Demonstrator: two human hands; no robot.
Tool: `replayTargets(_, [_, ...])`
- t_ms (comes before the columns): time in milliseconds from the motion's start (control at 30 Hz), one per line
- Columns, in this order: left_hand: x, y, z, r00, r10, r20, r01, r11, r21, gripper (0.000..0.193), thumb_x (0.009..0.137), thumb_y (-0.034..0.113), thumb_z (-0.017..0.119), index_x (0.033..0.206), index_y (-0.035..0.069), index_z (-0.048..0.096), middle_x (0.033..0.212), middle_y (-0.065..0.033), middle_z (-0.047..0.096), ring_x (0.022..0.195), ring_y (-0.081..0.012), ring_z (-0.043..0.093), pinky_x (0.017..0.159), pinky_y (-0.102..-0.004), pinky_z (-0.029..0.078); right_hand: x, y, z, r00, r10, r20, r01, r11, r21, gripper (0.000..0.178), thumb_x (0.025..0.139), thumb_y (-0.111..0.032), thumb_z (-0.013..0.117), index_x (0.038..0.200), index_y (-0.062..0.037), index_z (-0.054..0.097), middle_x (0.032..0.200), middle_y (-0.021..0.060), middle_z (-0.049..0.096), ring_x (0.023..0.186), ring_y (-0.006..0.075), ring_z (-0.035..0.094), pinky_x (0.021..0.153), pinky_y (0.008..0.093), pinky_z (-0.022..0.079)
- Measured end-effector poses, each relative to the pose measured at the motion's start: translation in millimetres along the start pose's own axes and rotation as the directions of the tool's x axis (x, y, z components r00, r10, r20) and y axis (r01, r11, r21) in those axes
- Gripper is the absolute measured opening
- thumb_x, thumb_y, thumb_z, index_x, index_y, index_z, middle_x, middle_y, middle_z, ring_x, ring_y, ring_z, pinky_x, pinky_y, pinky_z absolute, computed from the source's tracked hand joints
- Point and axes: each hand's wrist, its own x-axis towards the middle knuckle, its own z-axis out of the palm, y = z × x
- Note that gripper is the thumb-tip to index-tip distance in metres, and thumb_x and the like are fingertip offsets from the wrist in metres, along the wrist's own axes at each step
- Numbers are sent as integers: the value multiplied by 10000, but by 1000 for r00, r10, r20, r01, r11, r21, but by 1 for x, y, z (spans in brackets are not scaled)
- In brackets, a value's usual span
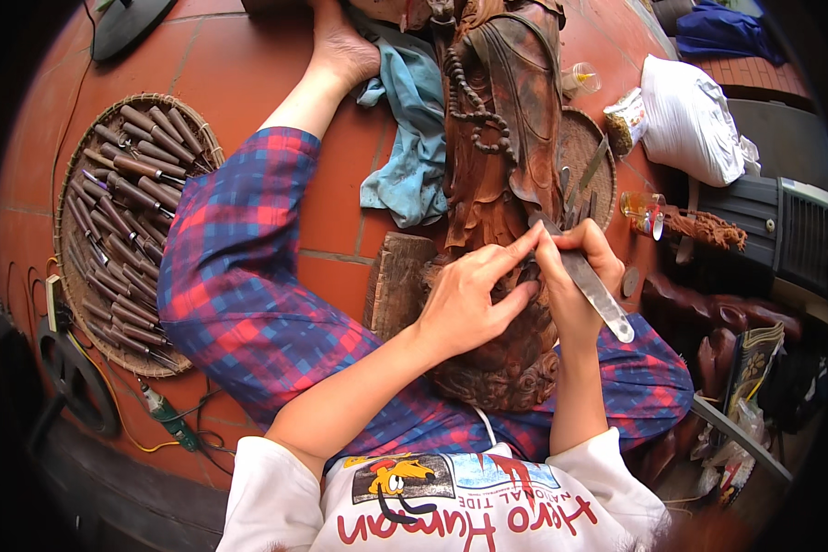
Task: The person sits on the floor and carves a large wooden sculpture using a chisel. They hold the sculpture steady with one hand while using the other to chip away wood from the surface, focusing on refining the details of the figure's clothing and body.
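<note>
A carved dark reddish-brown wooden statue with bead strings and draped folds lies lengthwise in front of me, its ornate base between my legs. My right hand is closed around a long flat grey metal tool, whose rounded end sticks out toward the lower right. At the tool's far tip, the fingertips of my left hand meet those of the right and press on it, close against the carving. The contact point itself is partly hidden by my fingers.
A round woven tray of wooden-handled carving tools stands at left, a green power tool with cords below it. A blue cloth and wood block lie beside the statue. Right: another basket, jars, white sack.
</note>
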Motion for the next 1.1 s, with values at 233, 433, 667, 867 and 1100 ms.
replayTargets(233, [-5,-1,5,1000,19,-16,-19,1000,-19,710,834,148,729,1497,150,475,915,-146,618,814,-326,641,721,-413,520,-3,-4,-1,991,-130,15,131,984,-119,246,829,-57,763,731,1,545,595,60,536,553,63,501,504,265,406])
replayTargets(433, [-3,-2,7,999,26,-40,-27,1000,-16,674,842,143,722,1478,139,499,877,-134,595,750,-316,610,684,-406,501,-2,1,-3,992,-120,48,125,983,-131,237,842,-55,744,741,-1,537,603,84,521,544,92,511,513,287,419])
replayTargets(667, [-1,-6,5,998,33,-61,-35,999,-22,674,839,140,722,1476,125,501,893,-137,597,758,-305,608,694,-402,497,3,-8,-2,977,-154,151,183,961,-208,248,836,-54,732,743,-2,508,640,127,519,549,233,529,531,326,430])
replayTargets(867, [3,-6,-4,992,53,-115,-59,997,-46,640,834,114,701,1451,108,530,914,-152,607,771,-306,618,693,-386,509,11,-13,8,927,-319,196,359,905,-226,227,831,-38,726,760,-8,512,684,125,548,596,289,580,555,350,454])
replayTargets(1100, [-1,-1,-2,999,-33,-16,31,993,-114,634,830,79,680,1446,78,530,906,-150,597,811,-292,623,746,-369,509,6,-16,0,932,-289,220,346,890,-298,221,821,-40,725,775,-20,510,703,124,548,618,302,584,569,361,466])
